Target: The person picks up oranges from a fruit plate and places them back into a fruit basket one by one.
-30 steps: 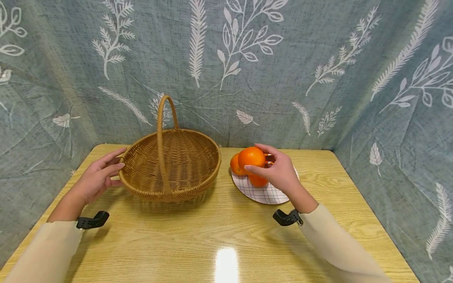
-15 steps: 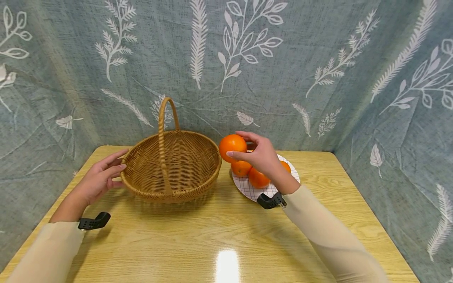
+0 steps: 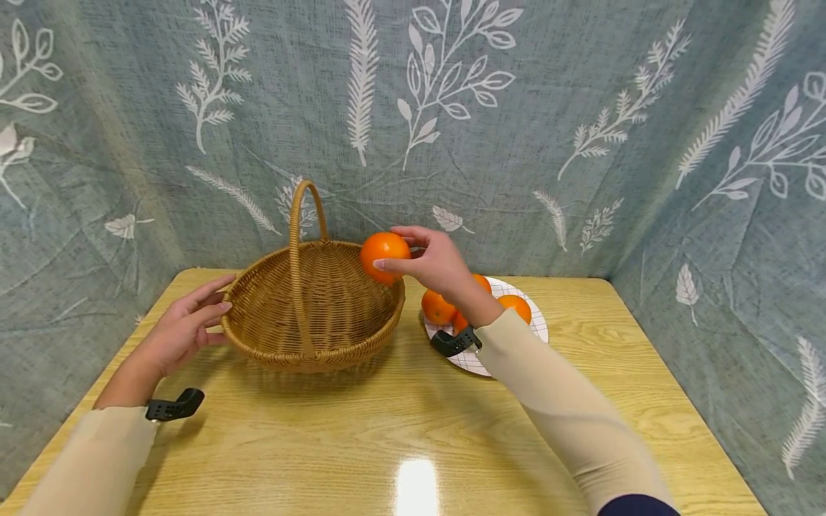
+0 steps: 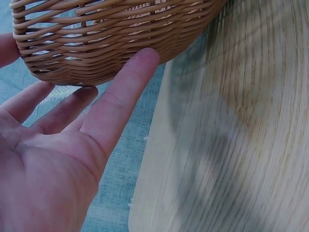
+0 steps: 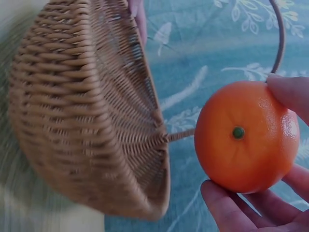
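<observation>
My right hand [image 3: 434, 264] holds an orange [image 3: 384, 256] between thumb and fingers, above the basket's right rim. In the right wrist view the orange [image 5: 246, 137] shows a small green stem spot. The brown wicker basket [image 3: 342, 351] has one tall arched handle and nothing visible inside. My left hand [image 3: 179, 330] touches the basket's left rim with spread fingers. In the left wrist view, its fairly straight fingers [image 4: 120, 99] lie against the outside of the weave. More oranges [image 3: 439, 307] rest on a white checked plate [image 3: 538, 337], partly hidden behind my right forearm.
Both basket and plate stand on a pale wooden table [image 3: 310, 444], the plate to the right. A grey-blue cloth [image 3: 387, 193] with white leaf prints hangs behind and on both sides. Black camera mounts [image 3: 176, 405] sit on my wrists.
My right hand has carried the orange up and left from over the plate to the basket's right rim. My left hand stays at the basket, which has not visibly moved.
</observation>
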Demonstrator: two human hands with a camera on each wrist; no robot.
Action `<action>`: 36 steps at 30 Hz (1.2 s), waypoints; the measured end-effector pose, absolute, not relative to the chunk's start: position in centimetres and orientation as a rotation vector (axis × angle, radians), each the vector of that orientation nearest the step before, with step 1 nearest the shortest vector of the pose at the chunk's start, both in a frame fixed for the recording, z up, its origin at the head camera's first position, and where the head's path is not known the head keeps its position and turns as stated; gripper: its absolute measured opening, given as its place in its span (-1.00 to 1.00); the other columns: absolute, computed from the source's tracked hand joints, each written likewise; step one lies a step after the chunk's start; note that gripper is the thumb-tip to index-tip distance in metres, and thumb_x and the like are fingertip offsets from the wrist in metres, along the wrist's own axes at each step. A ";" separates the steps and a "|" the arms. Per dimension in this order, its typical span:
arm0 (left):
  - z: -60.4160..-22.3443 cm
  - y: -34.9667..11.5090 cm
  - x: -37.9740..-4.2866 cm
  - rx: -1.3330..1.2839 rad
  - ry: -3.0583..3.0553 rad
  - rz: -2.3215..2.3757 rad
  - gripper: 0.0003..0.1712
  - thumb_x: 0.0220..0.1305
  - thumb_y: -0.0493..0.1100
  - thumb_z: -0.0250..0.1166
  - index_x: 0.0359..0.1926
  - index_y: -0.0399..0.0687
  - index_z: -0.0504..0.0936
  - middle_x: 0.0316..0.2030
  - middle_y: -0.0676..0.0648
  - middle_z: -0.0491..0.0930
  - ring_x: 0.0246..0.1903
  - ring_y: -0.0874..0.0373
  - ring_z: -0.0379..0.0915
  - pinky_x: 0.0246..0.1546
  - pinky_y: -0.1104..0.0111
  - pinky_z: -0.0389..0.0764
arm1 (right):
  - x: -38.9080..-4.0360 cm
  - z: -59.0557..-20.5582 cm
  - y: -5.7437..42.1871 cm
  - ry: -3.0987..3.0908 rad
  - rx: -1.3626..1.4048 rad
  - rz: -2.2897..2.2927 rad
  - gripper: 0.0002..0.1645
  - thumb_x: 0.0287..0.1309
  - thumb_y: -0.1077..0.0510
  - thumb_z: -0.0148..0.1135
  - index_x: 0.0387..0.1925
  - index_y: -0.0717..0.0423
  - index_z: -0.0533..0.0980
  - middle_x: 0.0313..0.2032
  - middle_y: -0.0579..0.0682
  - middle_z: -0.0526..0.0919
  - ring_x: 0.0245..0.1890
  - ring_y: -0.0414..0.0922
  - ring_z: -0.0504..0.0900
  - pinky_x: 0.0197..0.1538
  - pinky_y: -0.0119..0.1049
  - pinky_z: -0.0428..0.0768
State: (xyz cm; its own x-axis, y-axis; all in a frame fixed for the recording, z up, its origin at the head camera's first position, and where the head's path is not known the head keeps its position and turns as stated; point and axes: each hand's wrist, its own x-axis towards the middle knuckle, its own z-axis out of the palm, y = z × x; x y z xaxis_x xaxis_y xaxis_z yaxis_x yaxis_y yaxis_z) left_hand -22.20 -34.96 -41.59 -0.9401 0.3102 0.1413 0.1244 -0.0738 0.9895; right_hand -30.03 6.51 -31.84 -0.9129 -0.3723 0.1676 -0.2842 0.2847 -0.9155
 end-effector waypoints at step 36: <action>-41.8 -34.9 -22.5 0.474 2.010 2.202 -0.32 0.63 -0.28 -0.04 0.65 0.01 0.01 0.20 0.15 0.50 -0.01 0.24 0.68 -0.18 0.29 0.77 | -33.5 -34.5 -5.4 2.495 -0.614 -1.388 -0.22 0.07 -0.15 0.57 0.29 0.00 0.57 0.08 0.00 0.68 -0.07 -0.13 0.64 -0.10 -0.31 0.66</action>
State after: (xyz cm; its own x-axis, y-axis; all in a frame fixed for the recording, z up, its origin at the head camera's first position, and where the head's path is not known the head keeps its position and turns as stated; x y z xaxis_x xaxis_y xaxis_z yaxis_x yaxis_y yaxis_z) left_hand -22.45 -34.87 -41.80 -0.9434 0.2976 0.1467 0.1190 -0.1095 0.9868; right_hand -33.51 -5.40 -34.51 -0.8884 -0.4589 0.0102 -0.2507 0.4665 -0.8482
